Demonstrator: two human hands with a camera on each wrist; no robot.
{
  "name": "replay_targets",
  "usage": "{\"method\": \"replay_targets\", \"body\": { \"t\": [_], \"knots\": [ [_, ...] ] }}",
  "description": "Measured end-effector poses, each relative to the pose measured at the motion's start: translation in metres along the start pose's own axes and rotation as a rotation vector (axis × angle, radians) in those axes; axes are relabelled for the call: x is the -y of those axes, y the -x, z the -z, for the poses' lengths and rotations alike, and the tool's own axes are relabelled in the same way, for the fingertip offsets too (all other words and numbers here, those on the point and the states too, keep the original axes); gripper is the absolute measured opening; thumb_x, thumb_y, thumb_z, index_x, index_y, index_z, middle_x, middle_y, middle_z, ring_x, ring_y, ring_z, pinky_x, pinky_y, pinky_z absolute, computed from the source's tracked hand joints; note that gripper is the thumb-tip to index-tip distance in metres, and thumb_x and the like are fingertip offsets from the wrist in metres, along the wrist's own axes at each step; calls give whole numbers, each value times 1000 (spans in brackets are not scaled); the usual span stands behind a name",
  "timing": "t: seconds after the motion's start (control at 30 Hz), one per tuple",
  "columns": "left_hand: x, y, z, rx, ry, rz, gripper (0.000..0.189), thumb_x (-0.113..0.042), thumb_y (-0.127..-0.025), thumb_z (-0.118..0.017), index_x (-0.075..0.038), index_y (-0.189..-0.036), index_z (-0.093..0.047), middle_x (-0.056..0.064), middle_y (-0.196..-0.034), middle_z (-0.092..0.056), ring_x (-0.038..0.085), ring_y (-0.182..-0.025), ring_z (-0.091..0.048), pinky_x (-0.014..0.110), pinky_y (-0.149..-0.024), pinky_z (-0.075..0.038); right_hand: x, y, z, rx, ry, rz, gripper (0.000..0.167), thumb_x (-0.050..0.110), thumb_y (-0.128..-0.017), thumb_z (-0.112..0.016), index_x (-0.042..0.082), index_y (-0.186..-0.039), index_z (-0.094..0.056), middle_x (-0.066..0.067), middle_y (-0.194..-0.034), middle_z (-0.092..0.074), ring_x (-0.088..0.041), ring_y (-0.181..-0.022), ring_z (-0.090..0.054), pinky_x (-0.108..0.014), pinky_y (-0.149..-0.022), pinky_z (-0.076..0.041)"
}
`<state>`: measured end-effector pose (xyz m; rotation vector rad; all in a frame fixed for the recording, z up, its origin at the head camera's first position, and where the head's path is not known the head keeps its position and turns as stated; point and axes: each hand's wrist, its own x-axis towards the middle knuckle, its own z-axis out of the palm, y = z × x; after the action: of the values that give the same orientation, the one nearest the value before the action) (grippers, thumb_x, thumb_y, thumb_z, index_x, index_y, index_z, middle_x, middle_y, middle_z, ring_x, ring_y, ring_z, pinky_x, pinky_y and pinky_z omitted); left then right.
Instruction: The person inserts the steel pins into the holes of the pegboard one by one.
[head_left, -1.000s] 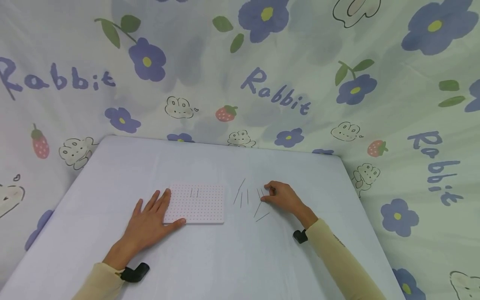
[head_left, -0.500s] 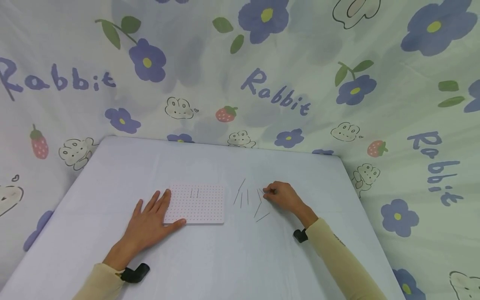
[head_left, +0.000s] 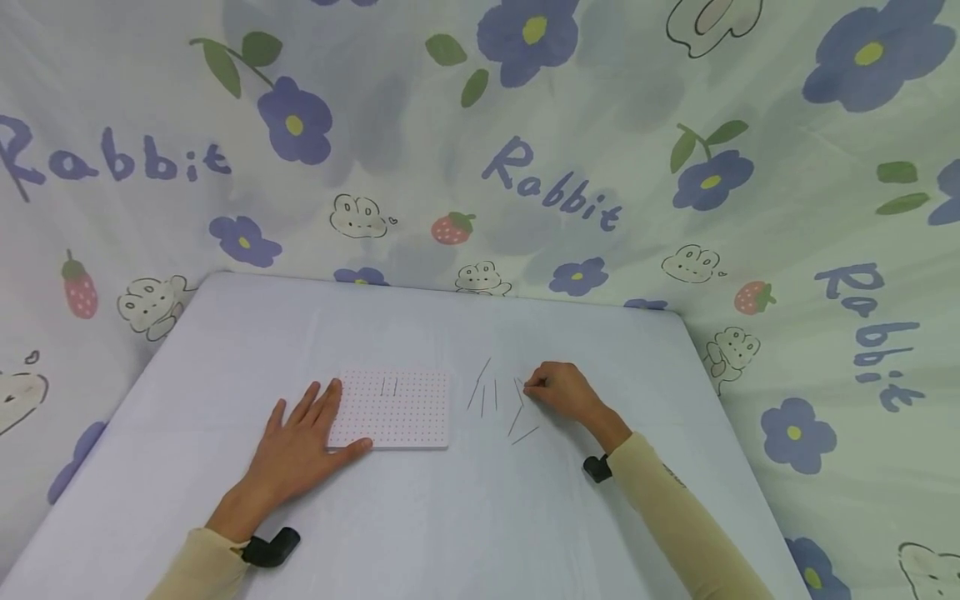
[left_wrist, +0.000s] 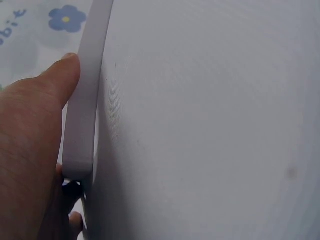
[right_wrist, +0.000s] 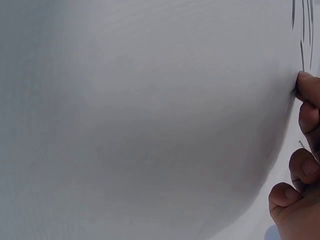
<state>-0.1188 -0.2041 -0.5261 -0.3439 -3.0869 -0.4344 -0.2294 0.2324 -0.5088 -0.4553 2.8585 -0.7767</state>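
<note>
A white board [head_left: 420, 417] with rows of small dots lies on the table, and two thin dark needle-like sticks [head_left: 396, 387] show on its upper part. My left hand [head_left: 296, 437] rests at the board's left side, fingers spread along the edge and thumb at the front corner. In the left wrist view its thumb presses against the board's pale side wall [left_wrist: 82, 115]. To the right of the board, several more thin dark sticks [head_left: 495, 395] lie scattered. My right hand [head_left: 570, 392] pinches one stick [right_wrist: 302, 54] at its end, thumb and forefinger down at the tabletop, other fingers curled.
The white-covered table [head_left: 420, 517] meets a hanging cloth [head_left: 405, 167] with flowers, rabbits and lettering at its back and sides. A black wrist camera [head_left: 272, 547] sits on the left wrist, another black camera [head_left: 597, 469] on the right.
The right hand's thumb and forefinger have closed together over a stick and shifted slightly toward the viewer. The left hand and the board have stayed in place.
</note>
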Motion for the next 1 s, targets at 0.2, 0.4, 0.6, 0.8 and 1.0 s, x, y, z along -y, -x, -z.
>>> {"method": "replay_targets", "body": {
  "t": [0.2,0.4,0.6,0.8,1.0],
  "knots": [
    [-1,0,2,9,9,-3,113,-82,-87,-47,0,-160,-18,20,-163,-28,41,-152,-17,71,-115,-5,8,2,2,9,24,15,5,19,-89,-77,17,-85,-77,10,-80,-67,-8,-76,-59,-30,-73,-52],
    [-2,0,4,6,3,0,113,-82,-86,-46,0,-160,-18,20,-163,-29,40,-152,-18,71,-115,-5,11,0,0,14,53,5,6,16,-89,-77,17,-83,-75,9,-78,-64,-10,-75,-56,-29,-71,-50],
    [-2,-1,2,5,5,-1,114,-82,-86,-46,-1,-160,-17,20,-163,-28,41,-152,-18,71,-115,-5,11,-2,-1,21,85,-8,7,16,-90,-76,18,-83,-74,9,-77,-62,-10,-74,-55,-28,-71,-49],
    [-1,-1,3,4,4,1,114,-82,-86,-46,-1,-160,-16,20,-163,-28,40,-152,-17,71,-115,-4,18,-1,7,14,85,14,6,15,-91,-73,16,-85,-74,7,-76,-60,-12,-73,-54,-28,-66,-48],
    [-1,-1,3,5,6,-1,114,-82,-86,-47,0,-160,-17,21,-163,-28,41,-152,-17,71,-115,-4,32,0,17,-12,32,44,5,20,-93,-72,19,-88,-75,9,-78,-60,-11,-75,-53,-28,-65,-47]
  ]
}}
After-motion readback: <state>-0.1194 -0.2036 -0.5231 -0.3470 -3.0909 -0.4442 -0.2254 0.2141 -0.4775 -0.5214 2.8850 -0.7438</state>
